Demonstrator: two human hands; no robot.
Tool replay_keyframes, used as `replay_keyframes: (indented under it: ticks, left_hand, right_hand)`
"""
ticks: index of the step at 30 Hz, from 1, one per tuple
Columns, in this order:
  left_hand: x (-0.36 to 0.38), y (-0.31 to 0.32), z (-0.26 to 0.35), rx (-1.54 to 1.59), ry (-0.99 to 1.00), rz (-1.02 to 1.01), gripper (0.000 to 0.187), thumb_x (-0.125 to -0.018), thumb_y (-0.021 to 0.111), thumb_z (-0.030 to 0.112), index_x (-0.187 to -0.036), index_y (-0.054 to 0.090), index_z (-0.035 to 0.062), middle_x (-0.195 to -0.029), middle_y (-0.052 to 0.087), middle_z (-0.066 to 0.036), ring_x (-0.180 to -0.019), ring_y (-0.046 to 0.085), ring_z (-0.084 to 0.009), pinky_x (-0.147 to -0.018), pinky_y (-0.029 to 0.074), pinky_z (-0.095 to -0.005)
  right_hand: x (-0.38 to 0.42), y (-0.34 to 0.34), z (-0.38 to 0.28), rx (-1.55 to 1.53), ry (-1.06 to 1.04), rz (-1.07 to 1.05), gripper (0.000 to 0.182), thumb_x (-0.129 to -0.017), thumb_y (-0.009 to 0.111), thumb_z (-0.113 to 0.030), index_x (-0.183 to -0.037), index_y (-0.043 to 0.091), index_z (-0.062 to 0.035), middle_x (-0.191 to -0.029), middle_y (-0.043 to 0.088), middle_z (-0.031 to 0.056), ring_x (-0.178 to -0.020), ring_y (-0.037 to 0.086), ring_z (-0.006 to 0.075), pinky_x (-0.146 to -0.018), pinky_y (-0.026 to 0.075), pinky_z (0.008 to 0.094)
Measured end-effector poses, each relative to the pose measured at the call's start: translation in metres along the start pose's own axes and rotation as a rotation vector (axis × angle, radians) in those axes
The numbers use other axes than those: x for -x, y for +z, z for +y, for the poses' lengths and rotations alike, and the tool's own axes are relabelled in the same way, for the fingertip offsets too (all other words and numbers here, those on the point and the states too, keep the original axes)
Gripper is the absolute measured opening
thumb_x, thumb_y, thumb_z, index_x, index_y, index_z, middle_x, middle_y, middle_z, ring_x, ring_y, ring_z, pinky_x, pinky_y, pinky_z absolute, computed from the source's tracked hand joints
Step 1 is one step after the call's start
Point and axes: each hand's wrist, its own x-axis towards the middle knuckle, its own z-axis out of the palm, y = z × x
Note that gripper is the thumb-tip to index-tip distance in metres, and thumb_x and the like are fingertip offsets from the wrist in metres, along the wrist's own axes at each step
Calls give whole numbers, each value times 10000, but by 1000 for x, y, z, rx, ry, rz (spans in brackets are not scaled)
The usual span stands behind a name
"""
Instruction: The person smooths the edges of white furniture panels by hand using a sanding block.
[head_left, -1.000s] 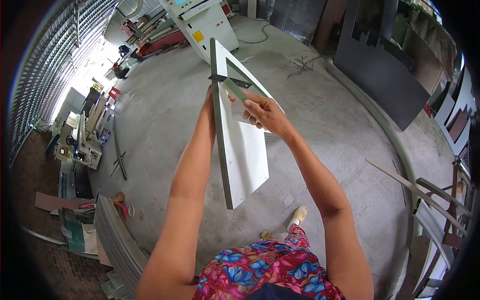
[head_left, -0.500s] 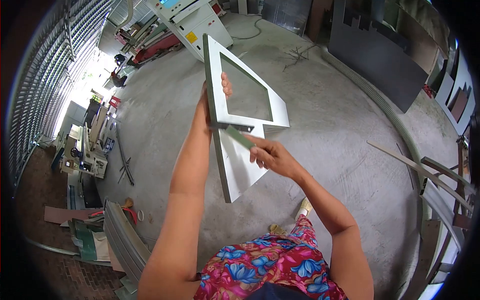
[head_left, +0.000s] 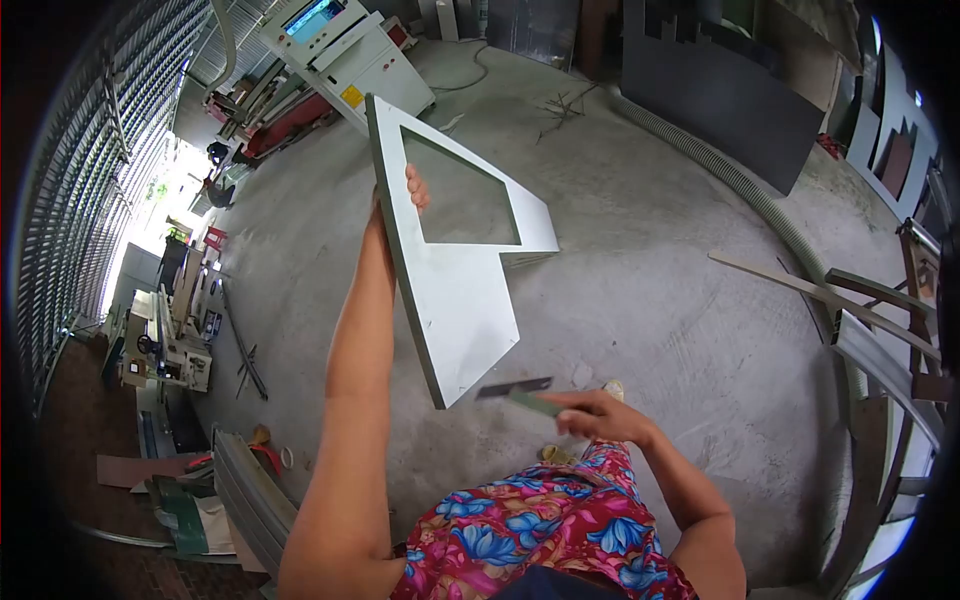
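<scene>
While the left hand [head_left: 416, 190] clasps a white panel [head_left: 455, 300], the right hand [head_left: 604, 415] grasps a blurred, probably green-handled tool [head_left: 536, 403].

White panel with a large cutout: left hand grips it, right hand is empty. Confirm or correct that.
The right hand is not empty: the head view shows it holding a green-handled tool with a dark flat strip. The left hand does grip the white panel.

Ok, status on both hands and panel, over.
Left hand: gripping white panel by its side. Right hand: holding green-handled tool, near panel's lower edge. No obstruction visible.
</scene>
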Motion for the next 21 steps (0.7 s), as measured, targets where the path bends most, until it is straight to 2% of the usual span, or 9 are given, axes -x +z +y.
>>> replay_keyframes:
  ticks: [1, 3, 6, 9, 11, 12, 14, 18, 21]
  left_hand:
    - [5, 6, 0, -16, 9, 10, 214, -873, 548, 329, -863, 550, 116, -663, 528, 9, -571, 491, -139, -506, 400, -274]
    - [13, 16, -4, -59, 21, 76, 209, -874, 542, 325, -840, 534, 118, -639, 509, 14, -537, 473, -134, -460, 384, -255]
    - [22, 17, -10, -76, -1, 86, 221, -876, 535, 332, -834, 528, 115, -620, 495, 15, -514, 462, -132, -429, 370, -245]
    - [24, 21, -15, -59, 15, 43, 230, -880, 522, 338, -832, 527, 113, -608, 487, 13, -503, 463, -130, -413, 363, -246]
    - [26, 22, -17, -50, 26, 54, 237, -882, 515, 342, -833, 527, 111, -606, 488, 10, -503, 469, -132, -413, 365, -249]
    - [28, 25, -17, -100, 31, 154, 248, -880, 513, 348, -833, 534, 105, -607, 497, 3, -514, 483, -136, -408, 362, -256]
    - [30, 30, -18, -92, 77, 175, 253, -881, 512, 350, -823, 535, 104, -601, 492, 3, -509, 477, -137, -412, 362, -254]
    - [26, 19, -13, 3, 184, 315, 271, -882, 504, 355, -791, 540, 102, -596, 512, -6, -485, 478, -150, -425, 381, -267]
    - [25, 7, -13, 110, 280, 436, 299, -871, 496, 374, -761, 550, 101, -577, 521, -17, -486, 496, -170, -434, 396, -285]
  right_hand:
    - [11, -8, 11, -71, 47, 95, 446, -949, 493, -329, -1337, 479, -108, -809, 597, 20, -647, 515, 89, -608, 456, 234]
    - [30, -21, 28, -357, 63, 412, 366, -931, 518, -285, -1222, 525, -64, -808, 604, 64, -633, 521, 84, -537, 457, 234]
    - [50, -41, 57, -495, -17, 650, 286, -926, 512, -294, -1072, 522, -47, -797, 577, 69, -628, 508, 89, -503, 422, 217]
    - [57, -43, 61, -561, -97, 773, 253, -921, 527, -287, -1004, 501, -49, -788, 552, 59, -623, 498, 95, -483, 403, 216]
    - [57, -49, 66, -540, -94, 768, 305, -909, 557, -270, -1111, 498, -49, -793, 550, 47, -629, 501, 86, -491, 403, 209]
    - [55, -51, 66, -526, -73, 769, 328, -906, 564, -263, -1142, 492, -47, -792, 550, 44, -630, 500, 83, -492, 403, 208]
    - [46, -66, 75, -538, -35, 751, 408, -897, 579, -222, -1247, 464, -48, -787, 547, 29, -632, 500, 72, -496, 402, 204]
    - [15, -99, 73, -648, -8, 693, 418, -872, 603, -161, -1250, 462, -49, -775, 539, 17, -613, 504, 75, -497, 406, 204]
    - [-10, -121, 62, -567, -35, 665, 412, -863, 605, -130, -1242, 468, -47, -774, 537, 14, -598, 504, 77, -499, 411, 210]
